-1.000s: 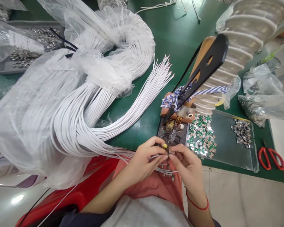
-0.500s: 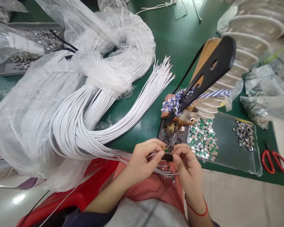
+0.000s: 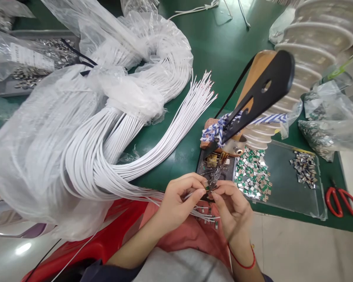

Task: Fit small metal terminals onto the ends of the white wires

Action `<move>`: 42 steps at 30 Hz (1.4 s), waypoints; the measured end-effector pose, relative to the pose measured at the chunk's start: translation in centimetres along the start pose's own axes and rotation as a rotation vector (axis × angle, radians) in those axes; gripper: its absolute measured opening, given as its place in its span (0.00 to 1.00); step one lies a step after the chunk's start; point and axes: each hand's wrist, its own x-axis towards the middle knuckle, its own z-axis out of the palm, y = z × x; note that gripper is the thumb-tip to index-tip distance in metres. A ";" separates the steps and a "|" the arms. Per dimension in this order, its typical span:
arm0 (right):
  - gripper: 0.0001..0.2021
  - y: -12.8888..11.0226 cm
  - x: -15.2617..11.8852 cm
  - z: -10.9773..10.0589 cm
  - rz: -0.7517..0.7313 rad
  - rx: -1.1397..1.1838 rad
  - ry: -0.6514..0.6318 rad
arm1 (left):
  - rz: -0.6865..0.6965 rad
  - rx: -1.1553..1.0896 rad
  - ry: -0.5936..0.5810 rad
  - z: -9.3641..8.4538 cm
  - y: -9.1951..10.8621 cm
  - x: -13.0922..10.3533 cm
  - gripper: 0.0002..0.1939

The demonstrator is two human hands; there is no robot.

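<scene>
My left hand (image 3: 179,199) pinches a white cable (image 3: 188,194) between thumb and forefinger. A tiny green board (image 3: 207,188) shows at these fingertips, partly hidden. Close by on the right, my right hand (image 3: 233,203) has thumb and forefinger pressed together; what they hold is too small to make out. Both hands meet just below a soldering tool (image 3: 222,158), tied with blue-and-white cord (image 3: 213,133) to a black lever (image 3: 260,92). Beneath the hands, cable ends with small metal connectors (image 3: 213,219) lie over my lap.
A thick bundle of white cables (image 3: 153,154), partly in plastic wrap (image 3: 47,129), fills the left. Right of the tool, a tray (image 3: 285,176) holds green boards (image 3: 253,172) and metal connectors (image 3: 304,168). Red-handled scissors (image 3: 342,201) lie farther right. A ribbed hose (image 3: 314,51) hangs above.
My right hand has shifted slightly left, closer to the left fingertips. The black lever and tool sit a little lower, and the green board is more covered.
</scene>
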 end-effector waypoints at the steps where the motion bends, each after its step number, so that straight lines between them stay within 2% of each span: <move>1: 0.08 0.0 0.0 0.0 -0.004 0.001 0.006 | -0.016 -0.021 0.005 0.0 0.0 -0.1 0.09; 5: 0.07 0.0 -0.3 0.0 -0.008 -0.015 0.036 | -0.074 -0.071 0.023 0.1 -0.1 -0.2 0.10; 11: 0.06 0.3 -1.2 -0.4 0.133 0.015 0.017 | -0.077 0.022 -0.005 0.1 -0.5 -0.5 0.11; 18: 0.08 0.3 -0.5 0.3 0.030 0.047 0.045 | -0.006 0.094 -0.011 0.3 -0.6 -0.4 0.11; 28: 0.07 0.2 -0.5 0.6 0.024 0.088 0.068 | 0.101 0.138 0.031 0.5 -0.2 -0.2 0.11; 36: 0.05 0.0 -0.2 0.3 0.059 0.130 0.036 | 0.063 0.150 0.022 0.4 0.0 -0.1 0.13; 42: 0.06 0.1 -0.7 -0.8 0.135 0.182 0.088 | 0.055 0.183 0.019 -0.7 -0.2 -1.0 0.12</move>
